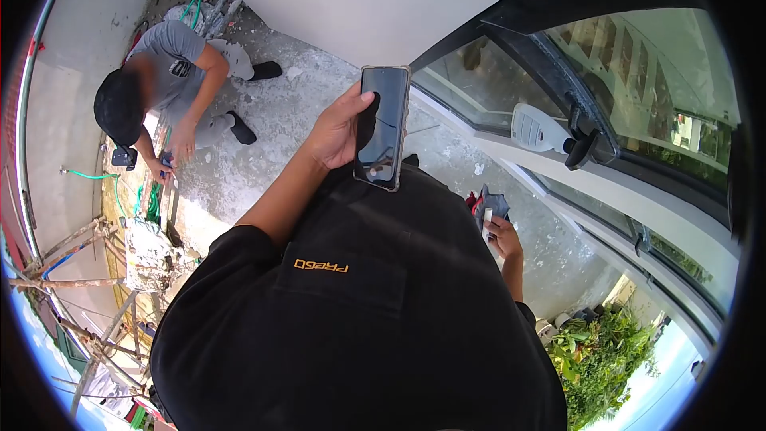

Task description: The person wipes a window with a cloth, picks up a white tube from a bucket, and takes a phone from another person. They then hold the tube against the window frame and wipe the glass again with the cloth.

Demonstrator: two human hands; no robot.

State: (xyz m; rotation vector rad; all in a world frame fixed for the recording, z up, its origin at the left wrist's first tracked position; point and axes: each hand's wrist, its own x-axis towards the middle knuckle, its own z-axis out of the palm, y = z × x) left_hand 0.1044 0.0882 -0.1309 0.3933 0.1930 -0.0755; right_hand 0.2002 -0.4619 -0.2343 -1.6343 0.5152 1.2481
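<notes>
My left hand (339, 126) is closed round a smartphone (381, 132) in a clear case, held upright in front of my chest. Its thumb lies over the left edge of the dark, glossy screen. Lower on the right, beside my body, my right hand (504, 239) has its fingers curled at a grey and red cloth bundle (492, 204). A narrow white piece (487, 222) shows right at those fingers; what it is, I cannot tell. My black shirt (351, 327) fills the lower middle.
To the left a person (171, 72) in a grey shirt and black cap bends over something small in their hands. A vehicle with a white side mirror (538, 128) stands close on the right. Wooden poles (88, 282), green hose (152, 201) and plants (602, 359) line the edges.
</notes>
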